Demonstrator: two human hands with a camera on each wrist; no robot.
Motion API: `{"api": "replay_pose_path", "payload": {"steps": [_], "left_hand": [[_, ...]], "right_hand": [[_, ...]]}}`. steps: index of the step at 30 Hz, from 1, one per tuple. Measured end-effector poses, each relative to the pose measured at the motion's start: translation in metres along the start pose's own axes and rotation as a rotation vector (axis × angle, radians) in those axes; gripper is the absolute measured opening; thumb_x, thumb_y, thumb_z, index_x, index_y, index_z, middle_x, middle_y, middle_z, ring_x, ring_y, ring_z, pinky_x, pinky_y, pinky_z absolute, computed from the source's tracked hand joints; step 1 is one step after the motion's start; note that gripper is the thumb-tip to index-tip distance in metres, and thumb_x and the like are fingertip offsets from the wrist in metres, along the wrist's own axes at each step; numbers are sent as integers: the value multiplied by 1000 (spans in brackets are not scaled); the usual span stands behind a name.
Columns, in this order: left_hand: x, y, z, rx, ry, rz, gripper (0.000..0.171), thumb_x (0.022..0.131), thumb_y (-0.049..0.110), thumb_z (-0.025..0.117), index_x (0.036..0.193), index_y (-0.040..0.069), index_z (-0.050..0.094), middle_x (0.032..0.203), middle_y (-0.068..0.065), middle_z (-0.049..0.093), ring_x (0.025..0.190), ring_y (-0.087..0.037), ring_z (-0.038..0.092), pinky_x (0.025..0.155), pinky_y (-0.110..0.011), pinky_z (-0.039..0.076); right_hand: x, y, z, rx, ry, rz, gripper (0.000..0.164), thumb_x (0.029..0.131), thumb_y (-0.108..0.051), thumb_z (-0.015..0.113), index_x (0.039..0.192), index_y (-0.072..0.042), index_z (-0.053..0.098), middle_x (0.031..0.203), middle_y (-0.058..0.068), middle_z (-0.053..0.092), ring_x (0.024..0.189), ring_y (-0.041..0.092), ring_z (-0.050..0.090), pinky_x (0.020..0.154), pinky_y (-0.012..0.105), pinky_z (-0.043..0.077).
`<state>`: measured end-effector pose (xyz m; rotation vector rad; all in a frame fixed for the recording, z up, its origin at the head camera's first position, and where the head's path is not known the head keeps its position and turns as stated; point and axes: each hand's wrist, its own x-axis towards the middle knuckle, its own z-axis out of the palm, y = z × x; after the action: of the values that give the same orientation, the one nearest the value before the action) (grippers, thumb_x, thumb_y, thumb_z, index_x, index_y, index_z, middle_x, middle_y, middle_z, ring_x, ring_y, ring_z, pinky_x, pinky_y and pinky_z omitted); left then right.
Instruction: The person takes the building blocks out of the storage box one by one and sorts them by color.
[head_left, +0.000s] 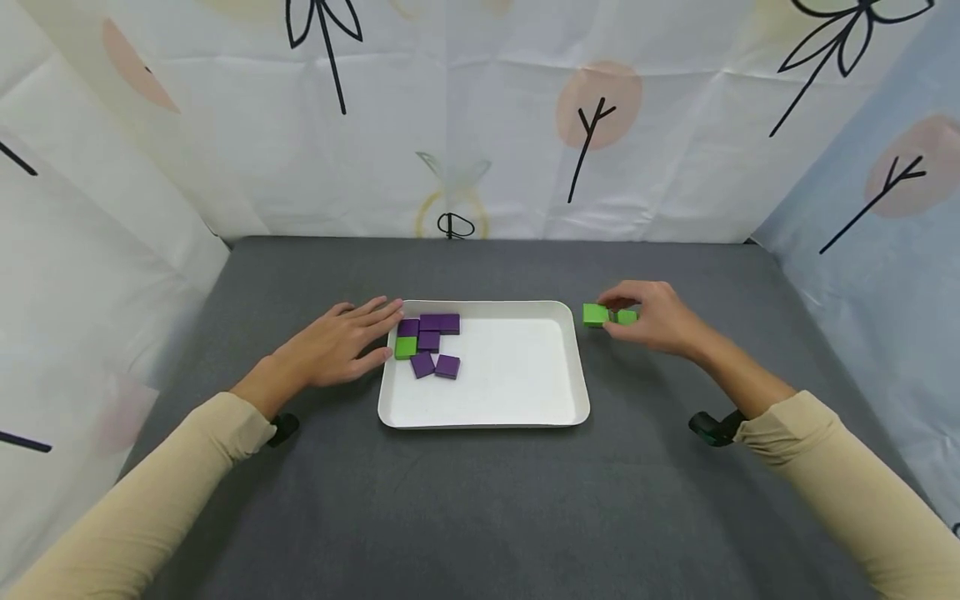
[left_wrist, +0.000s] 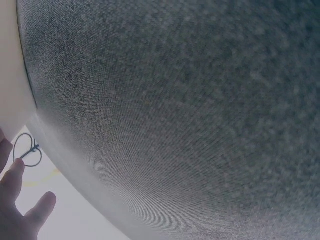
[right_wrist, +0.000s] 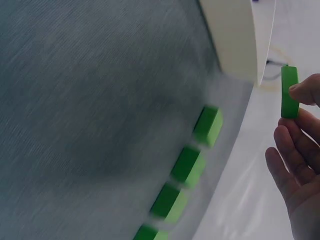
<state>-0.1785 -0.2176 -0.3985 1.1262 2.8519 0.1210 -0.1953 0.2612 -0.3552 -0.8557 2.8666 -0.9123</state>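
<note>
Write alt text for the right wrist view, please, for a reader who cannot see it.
A right hand pinches a green block at the right edge. Four more green blocks form a row on the grey tabletop, near a partly visible white tray.

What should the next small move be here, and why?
Probably carry the pinched green block leftward over the white tray and lower it in: the right hand holds it just beyond the tray's right edge, while purple blocks and one other green block already lie inside.
</note>
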Motion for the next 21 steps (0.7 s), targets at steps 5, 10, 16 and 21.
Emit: {"api": "replay_pose_path", "payload": {"steps": [5, 10, 16, 21], "left_hand": [[0, 0, -1, -6, -8, -7, 63, 105, 40, 46, 156, 5, 31, 163, -12, 25, 149, -34, 24, 112, -61, 27], [0, 0, -1, -5, -13, -9, 64, 105, 41, 46, 156, 6, 31, 163, -11, 25, 149, -34, 24, 112, -61, 26], [0, 0, 0, -5, -12, -13, 64, 105, 41, 46, 156, 6, 31, 163, -10, 25, 149, -33, 24, 112, -61, 26], [0, 0, 1, -1, -6, -9, 64, 105, 42, 45, 156, 7, 31, 163, -10, 24, 149, -32, 24, 112, -60, 26]], "right_hand": [[-18, 16, -15, -38, 45, 32, 29, 86, 2, 70, 115, 4, 69, 109, 19, 69, 96, 37, 64, 83, 55, 50], [-34, 34, -28, -84, 72, 71, 29, 88, 4, 68, 117, 7, 66, 111, 23, 66, 96, 38, 62, 84, 55, 49], [-52, 57, -37, -130, 92, 134, 30, 91, 2, 66, 120, 11, 63, 111, 28, 64, 96, 40, 62, 81, 56, 50], [-68, 74, -42, -154, 109, 191, 30, 92, 2, 66, 121, 11, 63, 111, 29, 64, 94, 40, 61, 80, 54, 50]]}}
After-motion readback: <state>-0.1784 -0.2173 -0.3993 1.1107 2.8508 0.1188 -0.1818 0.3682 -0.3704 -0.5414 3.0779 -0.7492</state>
